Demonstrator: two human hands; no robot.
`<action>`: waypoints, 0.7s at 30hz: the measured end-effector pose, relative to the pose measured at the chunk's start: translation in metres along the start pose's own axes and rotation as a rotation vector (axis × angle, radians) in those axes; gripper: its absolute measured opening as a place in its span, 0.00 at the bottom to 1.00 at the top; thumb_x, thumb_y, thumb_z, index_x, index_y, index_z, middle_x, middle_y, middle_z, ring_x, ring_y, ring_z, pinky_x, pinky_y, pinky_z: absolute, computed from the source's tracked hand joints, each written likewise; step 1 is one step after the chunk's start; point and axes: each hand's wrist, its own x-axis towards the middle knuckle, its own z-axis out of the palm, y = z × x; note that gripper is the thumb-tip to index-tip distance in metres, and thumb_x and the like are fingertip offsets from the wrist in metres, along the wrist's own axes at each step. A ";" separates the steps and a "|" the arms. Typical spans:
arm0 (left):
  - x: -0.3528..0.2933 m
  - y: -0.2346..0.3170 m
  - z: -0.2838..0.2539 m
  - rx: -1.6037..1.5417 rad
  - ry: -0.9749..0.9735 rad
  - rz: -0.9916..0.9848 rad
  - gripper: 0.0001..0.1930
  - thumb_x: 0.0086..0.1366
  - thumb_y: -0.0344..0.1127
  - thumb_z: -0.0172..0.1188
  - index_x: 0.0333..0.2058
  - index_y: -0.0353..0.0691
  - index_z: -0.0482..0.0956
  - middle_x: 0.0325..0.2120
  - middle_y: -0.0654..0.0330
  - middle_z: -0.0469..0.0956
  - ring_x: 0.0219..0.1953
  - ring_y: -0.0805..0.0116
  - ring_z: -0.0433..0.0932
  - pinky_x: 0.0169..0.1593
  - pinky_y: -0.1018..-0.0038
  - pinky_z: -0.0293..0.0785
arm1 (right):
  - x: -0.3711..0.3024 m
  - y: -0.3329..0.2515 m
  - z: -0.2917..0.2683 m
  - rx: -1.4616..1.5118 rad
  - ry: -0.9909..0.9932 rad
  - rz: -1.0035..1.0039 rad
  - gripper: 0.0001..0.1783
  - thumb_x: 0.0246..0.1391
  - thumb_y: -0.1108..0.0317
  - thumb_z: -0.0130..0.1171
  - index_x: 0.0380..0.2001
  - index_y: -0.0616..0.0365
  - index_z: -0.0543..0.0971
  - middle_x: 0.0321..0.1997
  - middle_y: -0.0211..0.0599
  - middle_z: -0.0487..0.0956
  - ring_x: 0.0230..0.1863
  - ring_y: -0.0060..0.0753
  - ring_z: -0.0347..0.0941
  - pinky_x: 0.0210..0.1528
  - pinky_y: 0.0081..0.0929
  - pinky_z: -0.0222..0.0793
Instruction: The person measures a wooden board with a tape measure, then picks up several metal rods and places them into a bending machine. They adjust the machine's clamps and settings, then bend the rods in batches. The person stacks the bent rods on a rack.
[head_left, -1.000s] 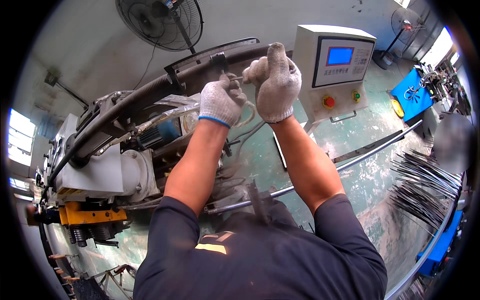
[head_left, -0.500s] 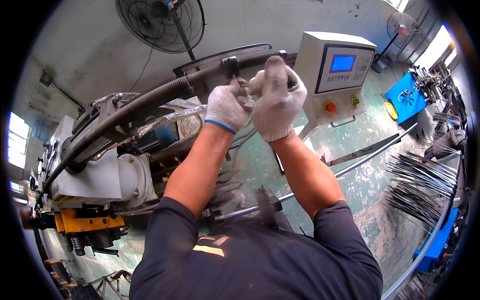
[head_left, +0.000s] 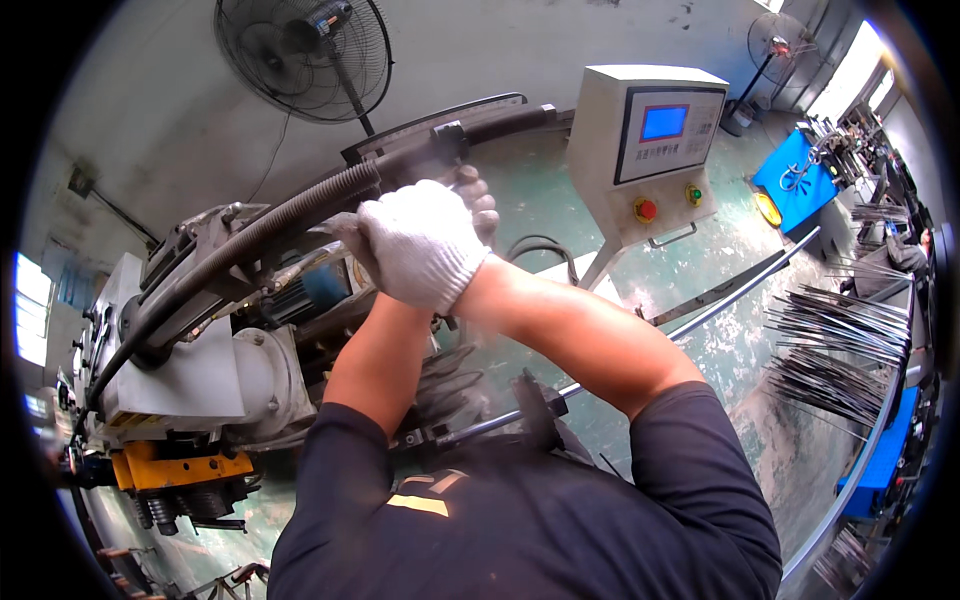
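My right hand [head_left: 425,240], in a white knit glove, has crossed over my left wrist and is closed; whatever its fingers hold is hidden. Behind it my left hand [head_left: 478,200], also gloved, shows only curled fingers, closed on something I cannot make out. Those fingers sit just below a dark block [head_left: 449,137] on a long dark bar [head_left: 510,121]. To the left of my hands runs a thick spring [head_left: 320,200] around the same bar, part of a large machine [head_left: 190,370] with a pale housing.
A pale control box [head_left: 650,150] with a blue screen, a red knob and a green button stands right of the bar. Behind are a black fan [head_left: 300,50] and a wall. Bundles of thin metal rods [head_left: 840,325] lie far right, near a long rail [head_left: 740,290].
My right hand has moved left and down from beside the left hand, crossing over it. The left hand stays near the block, now mostly covered. The view has shifted slightly.
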 end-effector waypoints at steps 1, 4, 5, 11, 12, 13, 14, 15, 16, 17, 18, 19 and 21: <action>0.001 -0.004 0.003 -0.012 0.041 0.012 0.15 0.83 0.42 0.53 0.41 0.37 0.79 0.26 0.66 0.68 0.27 0.71 0.65 0.35 0.72 0.66 | -0.005 0.005 -0.004 0.022 -0.008 -0.015 0.23 0.71 0.51 0.60 0.23 0.54 0.83 0.21 0.45 0.82 0.26 0.57 0.80 0.35 0.51 0.73; -0.001 -0.013 0.015 -0.010 0.154 0.064 0.15 0.83 0.43 0.53 0.40 0.39 0.79 0.25 0.66 0.69 0.27 0.70 0.66 0.34 0.70 0.65 | -0.012 0.009 -0.013 0.050 -0.032 -0.049 0.24 0.70 0.50 0.61 0.23 0.55 0.83 0.21 0.45 0.82 0.26 0.59 0.80 0.35 0.53 0.74; -0.002 -0.015 0.016 -0.002 0.190 0.084 0.15 0.83 0.43 0.53 0.39 0.40 0.78 0.25 0.66 0.68 0.27 0.70 0.65 0.35 0.70 0.65 | -0.015 0.010 -0.016 0.054 -0.040 -0.058 0.24 0.70 0.50 0.62 0.23 0.55 0.83 0.21 0.45 0.82 0.25 0.60 0.80 0.34 0.53 0.73; 0.003 -0.019 0.016 0.151 0.182 0.095 0.14 0.82 0.44 0.53 0.40 0.41 0.79 0.27 0.67 0.71 0.30 0.72 0.69 0.40 0.70 0.72 | -0.026 0.025 -0.023 0.213 0.108 -0.083 0.26 0.70 0.50 0.62 0.20 0.54 0.82 0.21 0.46 0.81 0.27 0.57 0.80 0.39 0.52 0.71; 0.003 -0.019 0.020 0.158 0.217 0.101 0.14 0.82 0.44 0.53 0.40 0.42 0.79 0.27 0.67 0.72 0.30 0.72 0.69 0.40 0.70 0.73 | -0.028 0.025 -0.033 0.210 -0.059 -0.073 0.15 0.63 0.56 0.69 0.28 0.55 0.84 0.32 0.47 0.84 0.38 0.55 0.82 0.44 0.52 0.73; 0.000 -0.014 0.011 0.225 0.181 0.113 0.13 0.81 0.44 0.54 0.39 0.43 0.79 0.28 0.67 0.72 0.31 0.71 0.70 0.40 0.69 0.73 | -0.032 0.025 -0.036 0.284 0.036 -0.096 0.10 0.60 0.61 0.70 0.34 0.56 0.84 0.37 0.47 0.84 0.42 0.56 0.82 0.47 0.52 0.75; -0.005 -0.007 -0.006 0.294 0.147 0.125 0.12 0.81 0.44 0.54 0.39 0.44 0.79 0.28 0.67 0.73 0.31 0.71 0.71 0.40 0.68 0.74 | -0.037 0.025 -0.040 0.360 0.130 -0.117 0.10 0.56 0.66 0.72 0.39 0.57 0.84 0.41 0.48 0.83 0.46 0.56 0.81 0.49 0.53 0.76; -0.006 -0.002 -0.019 0.356 0.108 0.128 0.12 0.81 0.44 0.55 0.39 0.46 0.79 0.28 0.68 0.74 0.31 0.71 0.72 0.40 0.67 0.74 | -0.045 0.031 -0.044 0.425 0.222 -0.132 0.15 0.52 0.71 0.73 0.44 0.58 0.84 0.46 0.48 0.83 0.51 0.57 0.80 0.52 0.53 0.77; 0.001 -0.014 0.003 0.379 0.324 0.266 0.11 0.80 0.43 0.56 0.39 0.45 0.80 0.28 0.67 0.74 0.31 0.71 0.71 0.39 0.68 0.74 | -0.058 0.046 -0.059 0.402 0.218 -0.096 0.30 0.44 0.81 0.68 0.55 0.57 0.80 0.54 0.45 0.80 0.60 0.50 0.77 0.64 0.50 0.76; 0.007 -0.024 0.024 0.397 0.542 0.404 0.11 0.79 0.43 0.57 0.40 0.44 0.81 0.28 0.66 0.74 0.30 0.70 0.70 0.37 0.68 0.73 | -0.070 0.064 -0.053 0.459 0.305 0.088 0.28 0.48 0.79 0.67 0.56 0.60 0.80 0.55 0.45 0.80 0.59 0.47 0.78 0.64 0.45 0.76; 0.007 -0.020 0.023 0.286 0.342 0.246 0.12 0.79 0.42 0.56 0.40 0.42 0.81 0.28 0.65 0.73 0.29 0.69 0.69 0.36 0.69 0.72 | -0.080 0.078 -0.052 0.544 0.417 0.264 0.26 0.53 0.77 0.65 0.57 0.63 0.79 0.56 0.46 0.81 0.58 0.44 0.78 0.64 0.41 0.76; 0.002 -0.013 0.018 0.166 0.158 0.104 0.12 0.79 0.42 0.56 0.40 0.40 0.82 0.27 0.63 0.73 0.29 0.69 0.68 0.35 0.70 0.70 | -0.085 0.087 -0.048 0.654 0.524 0.430 0.25 0.57 0.76 0.63 0.58 0.66 0.78 0.58 0.46 0.81 0.58 0.41 0.79 0.65 0.37 0.76; 0.000 -0.013 0.013 0.132 0.159 0.140 0.14 0.79 0.42 0.55 0.38 0.38 0.81 0.27 0.62 0.72 0.28 0.67 0.66 0.32 0.70 0.67 | -0.068 0.112 -0.044 0.669 0.424 0.854 0.24 0.65 0.64 0.69 0.57 0.69 0.79 0.50 0.46 0.84 0.55 0.36 0.82 0.63 0.33 0.76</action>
